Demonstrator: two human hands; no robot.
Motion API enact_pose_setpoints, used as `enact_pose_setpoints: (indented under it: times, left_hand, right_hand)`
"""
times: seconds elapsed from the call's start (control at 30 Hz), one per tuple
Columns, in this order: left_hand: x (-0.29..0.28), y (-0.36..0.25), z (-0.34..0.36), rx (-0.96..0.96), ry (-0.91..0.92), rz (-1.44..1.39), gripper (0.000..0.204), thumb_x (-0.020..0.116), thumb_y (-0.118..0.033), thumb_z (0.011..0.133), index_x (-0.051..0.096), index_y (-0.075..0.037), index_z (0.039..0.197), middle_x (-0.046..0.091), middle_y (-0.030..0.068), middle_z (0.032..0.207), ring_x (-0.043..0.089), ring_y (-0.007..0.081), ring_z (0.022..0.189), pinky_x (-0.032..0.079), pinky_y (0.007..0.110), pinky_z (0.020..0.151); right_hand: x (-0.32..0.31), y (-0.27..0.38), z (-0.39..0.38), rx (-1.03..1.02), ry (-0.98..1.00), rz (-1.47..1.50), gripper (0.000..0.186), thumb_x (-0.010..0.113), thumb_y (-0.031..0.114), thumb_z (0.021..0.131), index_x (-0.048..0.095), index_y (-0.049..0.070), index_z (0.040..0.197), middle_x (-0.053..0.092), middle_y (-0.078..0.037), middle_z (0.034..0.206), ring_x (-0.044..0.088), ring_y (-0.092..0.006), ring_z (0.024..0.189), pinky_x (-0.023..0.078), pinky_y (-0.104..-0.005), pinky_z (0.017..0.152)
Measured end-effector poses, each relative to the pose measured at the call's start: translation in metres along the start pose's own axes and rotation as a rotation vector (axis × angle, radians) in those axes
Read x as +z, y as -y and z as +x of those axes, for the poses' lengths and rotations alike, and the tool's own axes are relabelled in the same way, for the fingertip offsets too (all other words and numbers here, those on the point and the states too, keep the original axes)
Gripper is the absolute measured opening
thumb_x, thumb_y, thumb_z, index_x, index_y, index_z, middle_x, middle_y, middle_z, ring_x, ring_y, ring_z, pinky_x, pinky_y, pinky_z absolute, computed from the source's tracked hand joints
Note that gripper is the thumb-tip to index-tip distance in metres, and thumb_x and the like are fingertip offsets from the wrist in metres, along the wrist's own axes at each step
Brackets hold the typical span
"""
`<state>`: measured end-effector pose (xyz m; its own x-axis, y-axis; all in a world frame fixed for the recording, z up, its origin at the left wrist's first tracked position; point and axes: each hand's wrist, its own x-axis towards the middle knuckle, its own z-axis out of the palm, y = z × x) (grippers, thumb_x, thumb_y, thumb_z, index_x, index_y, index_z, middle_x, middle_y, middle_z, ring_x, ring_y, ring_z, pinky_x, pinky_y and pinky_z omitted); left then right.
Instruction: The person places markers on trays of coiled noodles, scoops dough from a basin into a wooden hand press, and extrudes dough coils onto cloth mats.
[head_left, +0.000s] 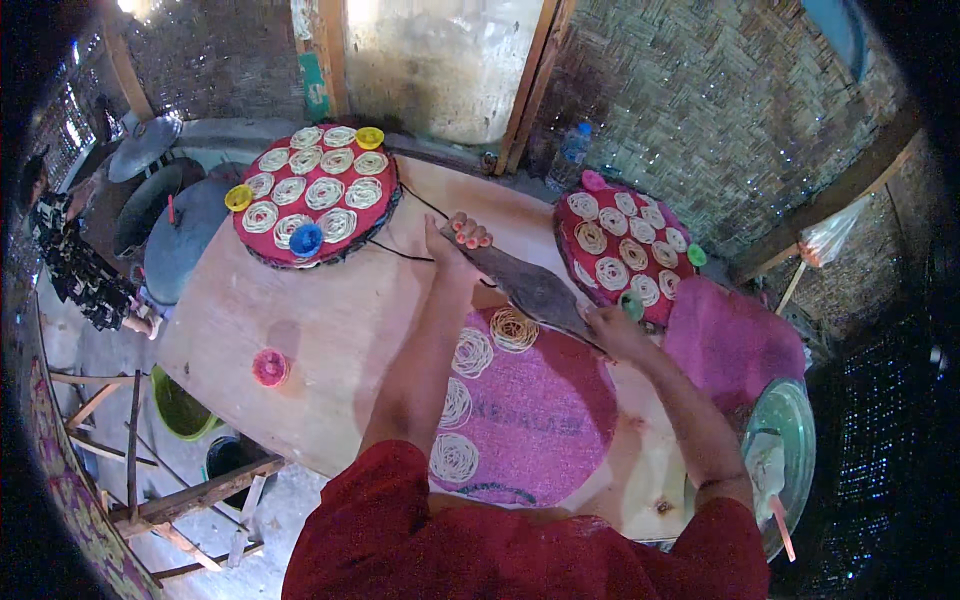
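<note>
In the head view, the left hand (458, 243) grips the far-left end of a dark slab (535, 295) with curled fingers, and the right hand (615, 332) closes around its near-right end. The slab slants above the far edge of a round pink cloth (550, 465); I cannot tell whether it is stiff. If either hold slips, it could drop and flatten the pale coils (455, 458) along the cloth's left side; the left forearm (415, 350), close beside them, might smear one if it swings right.

The wooden table (335, 330) carries a pink cup (270, 367) on the left and two coil-covered red trays, far left (362, 227) and far right (650, 315). A green basin (805, 425) stands near right. Beyond rises a woven wall (680, 110); dark pots (190, 240) and another person (75, 250) are at far left.
</note>
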<state>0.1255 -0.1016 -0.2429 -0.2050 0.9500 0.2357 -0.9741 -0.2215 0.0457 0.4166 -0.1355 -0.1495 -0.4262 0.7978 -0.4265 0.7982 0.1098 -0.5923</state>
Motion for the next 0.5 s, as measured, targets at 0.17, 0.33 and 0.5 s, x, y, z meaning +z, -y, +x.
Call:
enact_pose_setpoints:
  times: [0.17,0.33,0.5]
  left_hand:
    - [0.008,-0.044,-0.014,0.063,0.039,0.113,0.053,0.031,-0.062,0.087,0.041,-0.017,0.06,0.036,-0.0048,0.046,0.037,0.0128,0.042,0.035,0.029,0.048]
    - [0.107,-0.066,-0.042,0.201,0.144,0.203,0.055,0.031,-0.061,0.089,0.049,-0.012,0.072,0.045,0.001,0.058,0.044,0.0166,0.053,0.041,0.034,0.059]
    - [0.214,-0.03,-0.143,0.127,0.333,1.686,0.047,0.059,-0.042,0.084,0.054,-0.002,0.107,0.058,0.0121,0.101,0.055,0.0273,0.095,0.043,0.041,0.086]
  right_hand:
    - [0.023,0.034,0.004,-0.005,0.093,0.117,0.066,0.036,0.061,0.09,0.057,0.0,0.072,0.049,-0.005,0.049,0.048,-0.0141,0.04,0.04,-0.0299,0.041]
    - [-0.007,0.074,-0.036,-0.151,0.24,0.228,0.058,0.033,0.055,0.094,0.06,0.005,0.08,0.051,-0.004,0.054,0.046,-0.0099,0.041,0.037,-0.0261,0.04]
    - [-0.063,0.078,-0.137,-0.616,0.036,0.319,0.046,0.044,0.048,0.093,0.06,0.004,0.088,0.049,-0.004,0.049,0.049,-0.0191,0.042,0.043,-0.0366,0.044]
